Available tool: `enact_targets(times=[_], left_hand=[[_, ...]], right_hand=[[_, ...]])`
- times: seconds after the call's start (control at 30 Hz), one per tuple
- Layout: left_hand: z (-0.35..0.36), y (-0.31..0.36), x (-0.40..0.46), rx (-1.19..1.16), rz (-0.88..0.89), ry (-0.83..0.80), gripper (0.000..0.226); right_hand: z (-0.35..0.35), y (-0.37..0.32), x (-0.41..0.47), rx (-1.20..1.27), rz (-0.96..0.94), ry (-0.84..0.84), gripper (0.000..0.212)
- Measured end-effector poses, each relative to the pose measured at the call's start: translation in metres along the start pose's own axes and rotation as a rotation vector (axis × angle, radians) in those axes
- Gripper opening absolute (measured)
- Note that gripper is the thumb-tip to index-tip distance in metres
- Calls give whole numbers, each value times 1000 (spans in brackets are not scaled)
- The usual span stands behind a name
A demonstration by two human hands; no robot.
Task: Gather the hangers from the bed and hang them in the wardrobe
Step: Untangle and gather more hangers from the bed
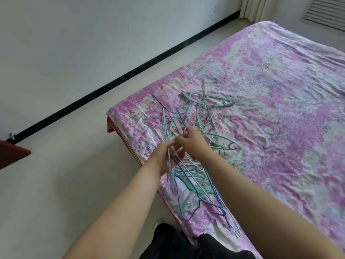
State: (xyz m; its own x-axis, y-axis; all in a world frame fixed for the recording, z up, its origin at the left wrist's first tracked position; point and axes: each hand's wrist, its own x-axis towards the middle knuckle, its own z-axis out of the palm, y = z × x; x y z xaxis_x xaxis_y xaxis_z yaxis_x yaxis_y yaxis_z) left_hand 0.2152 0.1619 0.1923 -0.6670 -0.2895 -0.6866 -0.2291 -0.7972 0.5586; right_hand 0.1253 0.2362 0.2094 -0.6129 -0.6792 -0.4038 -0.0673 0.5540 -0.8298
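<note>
A tangled pile of thin wire and plastic hangers (pixel 205 116), in teal, blue, pink and white, lies on the near left corner of the bed (pixel 280 90). My left hand (pixel 164 156) grips a bundle of several thin hangers that stick out below it toward me. My right hand (pixel 192 141) reaches over the pile just right of the left hand, its fingers pinching a thin pink hanger wire. Several teal plastic hangers (pixel 207 99) lie at the far side of the pile. The wardrobe is out of view.
The bed has a pink and lilac flowered sheet. Pale floor (pixel 65 165) lies to the left, bounded by a white wall with a black skirting (pixel 130 71). A dark red furniture corner (pixel 13 154) pokes in at the left edge. A curtain (pixel 259 8) hangs far back.
</note>
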Motion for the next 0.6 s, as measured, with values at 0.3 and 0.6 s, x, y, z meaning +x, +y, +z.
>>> enact_targets(times=[0.3,0.6], left_hand=[[-28,3,13,13,-145,22,40],[-65,5,8,96,-224,123,16]], right_hand=[[39,19,-48,-482,-590,-22,19],[50,89,-32,56,-401,321,17]])
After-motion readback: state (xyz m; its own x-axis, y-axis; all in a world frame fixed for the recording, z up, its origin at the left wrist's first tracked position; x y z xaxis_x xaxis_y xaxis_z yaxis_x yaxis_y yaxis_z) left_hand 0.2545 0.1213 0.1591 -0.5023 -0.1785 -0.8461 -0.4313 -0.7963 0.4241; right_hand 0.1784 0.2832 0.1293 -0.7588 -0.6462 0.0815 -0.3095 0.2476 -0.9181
